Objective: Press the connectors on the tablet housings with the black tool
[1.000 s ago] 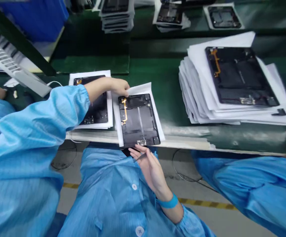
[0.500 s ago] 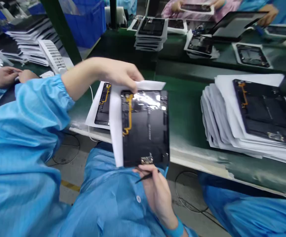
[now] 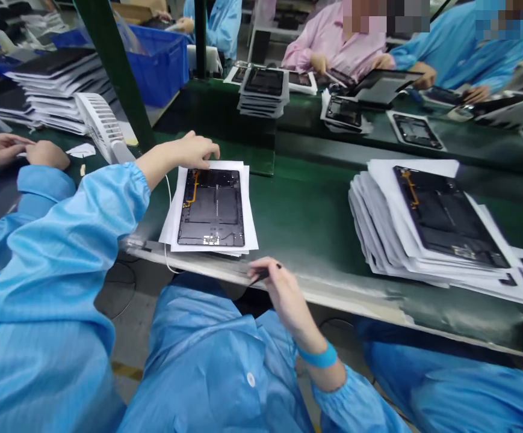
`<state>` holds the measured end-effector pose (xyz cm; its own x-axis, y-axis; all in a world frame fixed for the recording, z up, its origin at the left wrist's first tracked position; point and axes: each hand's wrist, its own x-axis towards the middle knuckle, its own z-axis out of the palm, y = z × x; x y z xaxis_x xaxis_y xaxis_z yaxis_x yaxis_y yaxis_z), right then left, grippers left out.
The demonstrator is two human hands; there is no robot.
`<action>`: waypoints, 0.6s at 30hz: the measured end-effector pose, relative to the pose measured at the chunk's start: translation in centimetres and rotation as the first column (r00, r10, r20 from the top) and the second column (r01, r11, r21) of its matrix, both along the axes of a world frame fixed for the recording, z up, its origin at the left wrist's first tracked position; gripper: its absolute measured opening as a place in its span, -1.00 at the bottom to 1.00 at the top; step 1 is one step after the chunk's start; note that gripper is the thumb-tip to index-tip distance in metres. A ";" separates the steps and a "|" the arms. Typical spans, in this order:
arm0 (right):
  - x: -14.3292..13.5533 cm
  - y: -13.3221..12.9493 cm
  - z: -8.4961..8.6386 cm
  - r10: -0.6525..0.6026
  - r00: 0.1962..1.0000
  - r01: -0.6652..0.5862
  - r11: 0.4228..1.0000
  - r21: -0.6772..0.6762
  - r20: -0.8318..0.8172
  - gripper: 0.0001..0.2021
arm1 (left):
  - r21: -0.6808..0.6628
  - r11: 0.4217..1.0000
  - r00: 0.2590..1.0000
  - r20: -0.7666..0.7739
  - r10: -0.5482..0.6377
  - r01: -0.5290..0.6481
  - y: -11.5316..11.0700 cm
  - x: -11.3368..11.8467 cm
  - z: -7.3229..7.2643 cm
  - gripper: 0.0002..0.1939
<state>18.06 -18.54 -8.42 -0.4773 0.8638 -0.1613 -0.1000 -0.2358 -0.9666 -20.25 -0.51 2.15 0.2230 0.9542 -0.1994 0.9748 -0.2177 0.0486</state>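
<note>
A tablet housing [image 3: 229,207], black inside with an orange flex cable down its left side, lies flat on white paper sheets [image 3: 251,231] at the table's front edge. Over its top edge rests my left hand [image 3: 193,150], fingers loosely apart, with fingertips at or just above the housing's upper left; contact is hard to make out. My right hand [image 3: 286,294] is in front of the table edge, below and right of the housing. It is closed on a thin dark tool [image 3: 259,276] that looks like tweezers.
On the right stands a stack of white sheets [image 3: 378,234] topped by another housing [image 3: 451,216]. At left are a white fan [image 3: 101,126], a green post [image 3: 117,72], a blue bin [image 3: 162,66] and a neighbour's hands [image 3: 21,153]. Co-workers sit across the table.
The housing and its paper have gone from above my lap onto the table, over the one lying there. My left hand moved left with it; my right hand rose slightly, apart from the housing.
</note>
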 end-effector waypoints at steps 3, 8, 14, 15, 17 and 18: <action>0.6 2.2 0.1 -0.116 0.993 0.117 0.993 -0.017 0.035 -0.39 | 0.052 0.990 0.979 -0.164 -0.124 0.134 -0.1 1.4 -0.1 -0.51; -0.6 3.8 0.3 -0.052 0.998 0.053 0.998 -0.036 0.027 -0.37 | -0.013 0.991 0.954 -0.267 -0.133 0.134 0.5 3.1 0.3 -0.62; -1.0 2.6 -0.5 -0.038 0.999 0.038 0.999 0.031 0.003 -0.42 | -0.043 0.997 0.953 -0.292 -0.080 0.070 1.2 3.8 1.1 -0.62; -0.9 2.3 -0.6 -0.024 1.000 0.024 0.999 0.047 0.001 -0.40 | -0.044 0.997 0.951 -0.299 -0.078 0.068 1.0 4.0 1.2 -0.63; -0.6 1.8 -0.7 0.009 1.000 -0.008 0.997 0.074 -0.005 -0.35 | -0.054 0.997 0.945 -0.318 -0.075 0.061 0.7 4.4 1.6 -0.65; -0.3 1.8 -0.7 0.023 1.000 -0.022 0.996 0.085 -0.015 -0.33 | -0.062 0.997 0.943 -0.324 -0.073 0.056 0.7 4.5 1.9 -0.68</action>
